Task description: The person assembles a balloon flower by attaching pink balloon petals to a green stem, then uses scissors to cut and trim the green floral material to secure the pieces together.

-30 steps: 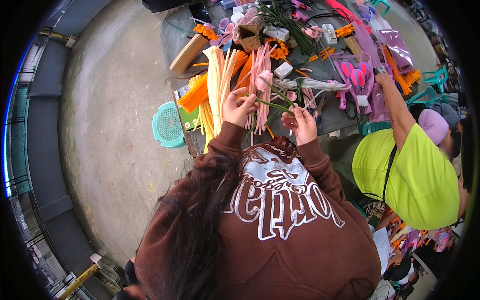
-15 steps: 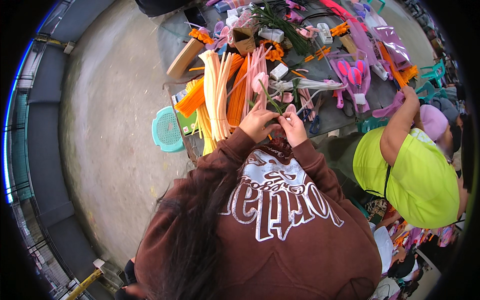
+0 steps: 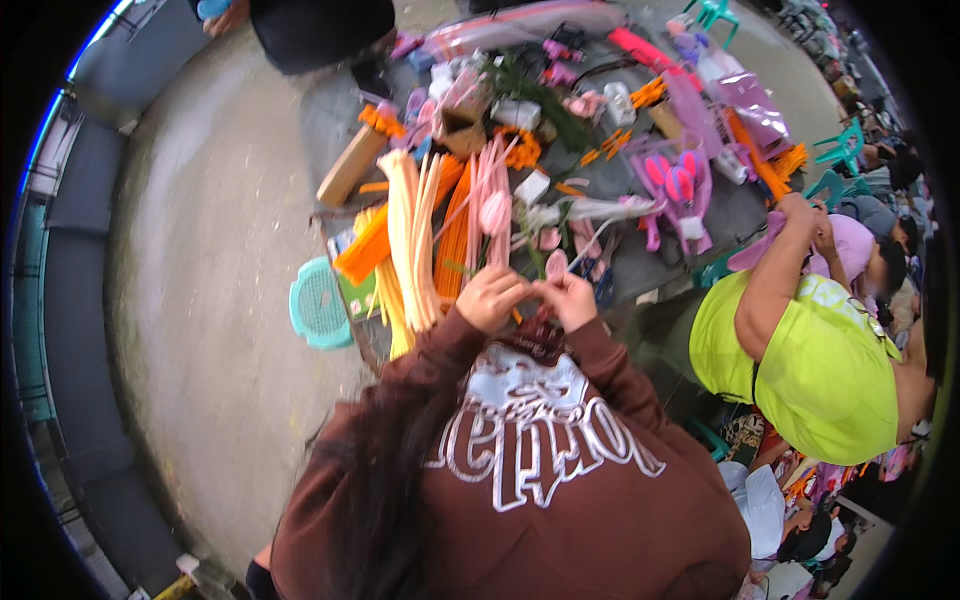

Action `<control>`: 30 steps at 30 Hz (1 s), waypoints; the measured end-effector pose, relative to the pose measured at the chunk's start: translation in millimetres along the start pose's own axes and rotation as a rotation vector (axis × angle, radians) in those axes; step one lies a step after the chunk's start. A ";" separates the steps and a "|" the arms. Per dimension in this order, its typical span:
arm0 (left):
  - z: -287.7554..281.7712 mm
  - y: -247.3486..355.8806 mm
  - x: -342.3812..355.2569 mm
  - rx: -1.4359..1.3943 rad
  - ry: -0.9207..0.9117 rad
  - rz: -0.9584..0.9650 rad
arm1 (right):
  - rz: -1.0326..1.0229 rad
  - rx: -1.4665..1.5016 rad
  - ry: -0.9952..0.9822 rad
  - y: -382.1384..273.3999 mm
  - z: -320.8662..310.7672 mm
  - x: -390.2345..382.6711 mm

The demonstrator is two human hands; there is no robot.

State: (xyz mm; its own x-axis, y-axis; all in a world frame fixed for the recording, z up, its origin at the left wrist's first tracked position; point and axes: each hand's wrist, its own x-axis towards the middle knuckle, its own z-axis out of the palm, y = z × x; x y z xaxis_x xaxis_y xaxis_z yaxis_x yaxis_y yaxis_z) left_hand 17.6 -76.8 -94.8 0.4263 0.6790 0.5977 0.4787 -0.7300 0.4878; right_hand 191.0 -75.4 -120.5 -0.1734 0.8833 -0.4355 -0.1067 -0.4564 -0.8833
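Note:
My left hand (image 3: 493, 298) and my right hand (image 3: 568, 298) meet at the table's near edge, fingers pinched together. Between them is a thin green fuzzy stem (image 3: 527, 242), blurred, rising past the fingertips; its lower end is hidden. Just beyond my left hand stands out a pink tulip-shaped craft flower (image 3: 495, 213); whether it joins the stem I cannot tell. A small pink petal piece (image 3: 556, 264) shows by my right fingertips. To the left lie bundles of peach pipe cleaners (image 3: 404, 235), orange pipe cleaners (image 3: 453, 235) and pink pipe cleaners (image 3: 485, 170).
Scissors (image 3: 603, 282) lie right of my hands. A white block (image 3: 532, 187), a brown box (image 3: 352, 172), dark green strands (image 3: 545, 105) and a pink-and-purple bouquet (image 3: 680, 185) crowd the table. A teal stool (image 3: 322, 305) stands left; a person in a yellow-green shirt (image 3: 800, 370) works at right.
The whole view has shifted, so table and hands appear lower and slightly left. My hands stay together with small finger movements. More of a dark-clothed person shows at the top.

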 end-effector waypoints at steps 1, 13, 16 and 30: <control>2.9 0.2 -2.5 -0.058 -0.100 -0.168 | -0.161 -0.144 0.042 -0.8 1.0 0.3; 19.6 6.1 8.9 -0.492 -0.093 -0.626 | -0.046 -0.027 0.162 -4.2 -45.0 23.3; 16.6 2.1 4.5 -0.611 -0.050 -0.713 | -0.122 -0.974 0.514 16.1 -66.5 40.7; -0.6 7.2 17.2 -0.491 -0.088 -0.582 | 0.318 -1.357 0.589 29.3 -76.1 59.0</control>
State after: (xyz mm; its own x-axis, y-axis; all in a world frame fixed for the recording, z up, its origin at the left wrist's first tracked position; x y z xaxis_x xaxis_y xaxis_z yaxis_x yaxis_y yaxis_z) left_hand 27.9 -70.5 -80.6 0.2791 0.9533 0.1153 0.2576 -0.1900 0.9474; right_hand 252.2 -28.5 -185.3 0.4255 0.8353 -0.3481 0.8732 -0.4799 -0.0843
